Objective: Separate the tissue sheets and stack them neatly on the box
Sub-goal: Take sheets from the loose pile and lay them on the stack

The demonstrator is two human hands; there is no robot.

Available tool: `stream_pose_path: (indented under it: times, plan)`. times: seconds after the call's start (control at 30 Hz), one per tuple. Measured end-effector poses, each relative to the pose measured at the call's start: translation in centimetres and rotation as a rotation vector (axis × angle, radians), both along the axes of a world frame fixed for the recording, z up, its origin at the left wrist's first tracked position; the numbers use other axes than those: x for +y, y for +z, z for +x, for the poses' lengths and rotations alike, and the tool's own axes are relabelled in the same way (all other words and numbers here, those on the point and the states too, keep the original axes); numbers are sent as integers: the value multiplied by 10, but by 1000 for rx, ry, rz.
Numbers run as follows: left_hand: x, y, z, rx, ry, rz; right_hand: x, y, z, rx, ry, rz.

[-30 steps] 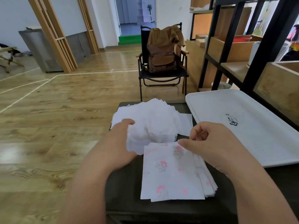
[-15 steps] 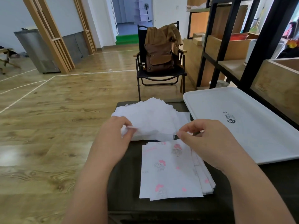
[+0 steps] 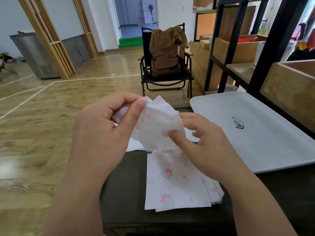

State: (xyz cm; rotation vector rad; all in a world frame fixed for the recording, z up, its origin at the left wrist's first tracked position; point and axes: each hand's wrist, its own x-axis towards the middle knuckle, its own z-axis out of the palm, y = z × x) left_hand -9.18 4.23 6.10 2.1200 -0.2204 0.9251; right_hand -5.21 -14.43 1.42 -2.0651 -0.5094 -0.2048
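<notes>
Both hands hold one tissue [image 3: 158, 123] in the air above the stack [image 3: 179, 181], which lies on the dark box [image 3: 124, 181]. The left hand [image 3: 105, 132] pinches its upper corner between thumb and forefinger; the right hand [image 3: 202, 142] pinches the lower edge. The step looks like peeling the plies apart. Next, the freed sheet needs flattening and laying square on the stack. Half a second ago both hands were low, at the loose pile beyond the stack; now they are raised with the sheet lifted clear.
</notes>
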Motion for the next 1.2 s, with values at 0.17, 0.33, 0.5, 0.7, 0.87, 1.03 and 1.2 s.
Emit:
stream_pose_path:
  times: [0.17,0.33,0.5,0.7,0.87,1.03,1.2]
  plan:
    - [-1,-9,12,53,-26,-377,-5,9,-6,219,197,146]
    - [-7,-33,31,546,-240,-1036,-5,9,-6,230,144,294]
    - [-6,-38,31,766,-411,-864,-5,7,-3,201,-8,444]
    - [-16,-33,30,348,-270,-703,-7,3,2,111,-172,443]
    - [-17,-28,24,206,-296,-501,-7,2,4,60,-201,557]
    - [-17,-28,22,186,-136,-239,-14,8,2,-70,-108,465]
    - [-18,-28,21,179,-112,-212,-14,9,4,-133,-151,319]
